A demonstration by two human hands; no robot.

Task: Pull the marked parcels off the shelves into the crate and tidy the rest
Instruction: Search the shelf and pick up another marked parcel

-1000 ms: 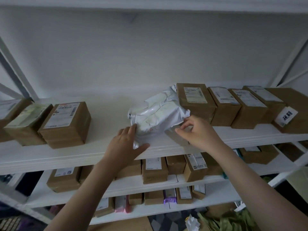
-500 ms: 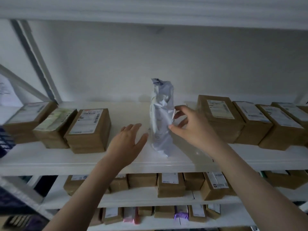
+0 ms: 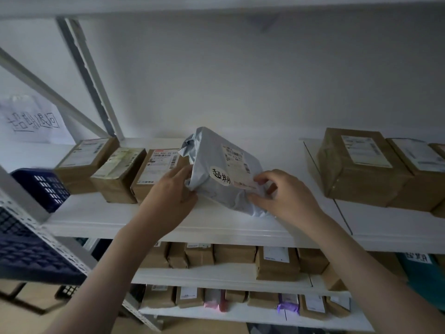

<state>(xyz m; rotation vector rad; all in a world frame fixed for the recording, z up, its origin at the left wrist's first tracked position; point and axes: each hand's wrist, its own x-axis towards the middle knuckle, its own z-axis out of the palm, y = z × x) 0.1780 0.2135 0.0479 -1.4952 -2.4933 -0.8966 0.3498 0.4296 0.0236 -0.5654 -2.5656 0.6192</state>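
A white metal shelving unit (image 3: 216, 227) stands against a pale wall, with 3 shelves in view, each holding brown cardboard parcels. On the top shelf lies a grey plastic mailer (image 3: 224, 174), tilted, between 3 boxes (image 3: 115, 174) at the left and a row of boxes (image 3: 361, 165) at the right. The mailer bears a white oval sticker (image 3: 221, 177) with handwritten characters, so I judge it one of the marked parcels. The left hand (image 3: 172, 196) grips the mailer's left end, fingers curled against the plastic; the right hand (image 3: 284, 196) pinches its near right edge with thumb and fingers. A dark blue crate (image 3: 41, 189) sits at the far left, beside the shelf post; its inside is not visible. This parcel is not yet in the crate. On the middle shelf at the right, a teal parcel (image 3: 419, 276) also carries a handwritten label, so at least 1 more pull seems left, plus the tidying.
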